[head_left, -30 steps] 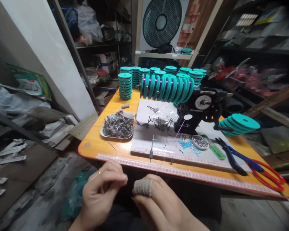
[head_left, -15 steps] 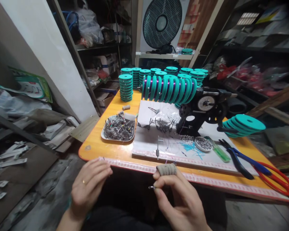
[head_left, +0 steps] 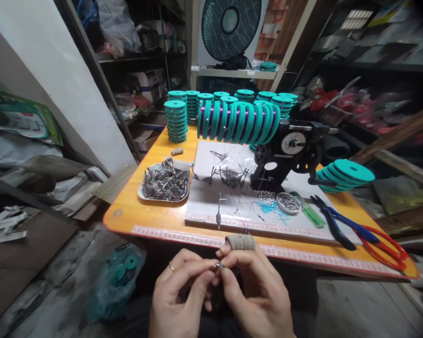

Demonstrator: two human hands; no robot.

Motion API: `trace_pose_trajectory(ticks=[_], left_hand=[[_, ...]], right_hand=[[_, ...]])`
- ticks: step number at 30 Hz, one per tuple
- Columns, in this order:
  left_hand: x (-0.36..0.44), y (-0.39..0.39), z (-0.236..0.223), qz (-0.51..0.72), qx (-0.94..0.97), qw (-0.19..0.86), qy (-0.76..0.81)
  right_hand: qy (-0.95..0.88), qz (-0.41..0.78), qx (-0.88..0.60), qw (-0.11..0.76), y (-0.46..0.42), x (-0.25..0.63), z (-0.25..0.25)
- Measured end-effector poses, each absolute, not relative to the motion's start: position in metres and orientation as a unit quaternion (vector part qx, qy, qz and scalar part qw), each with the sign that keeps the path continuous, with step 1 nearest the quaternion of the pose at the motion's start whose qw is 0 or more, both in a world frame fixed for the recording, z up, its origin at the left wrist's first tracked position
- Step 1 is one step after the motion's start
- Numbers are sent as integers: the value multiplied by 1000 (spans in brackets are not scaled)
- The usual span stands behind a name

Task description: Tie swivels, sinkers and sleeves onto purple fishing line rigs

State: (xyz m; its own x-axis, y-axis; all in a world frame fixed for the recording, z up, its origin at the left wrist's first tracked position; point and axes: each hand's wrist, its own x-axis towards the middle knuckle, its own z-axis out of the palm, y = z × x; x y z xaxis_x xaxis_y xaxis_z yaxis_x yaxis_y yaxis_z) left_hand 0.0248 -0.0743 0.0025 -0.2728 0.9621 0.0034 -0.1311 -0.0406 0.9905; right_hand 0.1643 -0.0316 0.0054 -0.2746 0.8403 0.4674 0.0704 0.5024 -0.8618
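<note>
Between the thumb and forefinger of my right hand [head_left: 255,286] is a small metal swivel [head_left: 217,266]. A grey-brown tape wrap [head_left: 240,242] covers one of that hand's fingers. My left hand [head_left: 183,286], with a ring on one finger, has its thumb and forefinger drawn together at the swivel's left end; anything thin in that pinch is too small to make out. Both hands are in front of the table's near edge. Just beyond them, a grey weight on a wire [head_left: 218,218] stands at the white board's front edge.
A tray of wired weights [head_left: 140,193] sits left on the table. Behind the white board [head_left: 200,206] rises a black winding machine [head_left: 271,164] carrying green spools [head_left: 238,123]. To the right lie a dish of metal bits [head_left: 288,203], blue-handled pliers [head_left: 356,228] and red-handled scissors [head_left: 387,256].
My left hand has moved right, from the table's edge to the swivel, and its fingers have closed. My right hand still holds the swivel. The view has shifted slightly.
</note>
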Motion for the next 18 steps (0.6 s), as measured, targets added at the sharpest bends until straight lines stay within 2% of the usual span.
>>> trace_pose_trajectory(ticks=[18], left_hand=[[21, -77, 1, 594, 403, 464, 519]], right_hand=[[-717, 356, -306, 515, -30, 161, 13]])
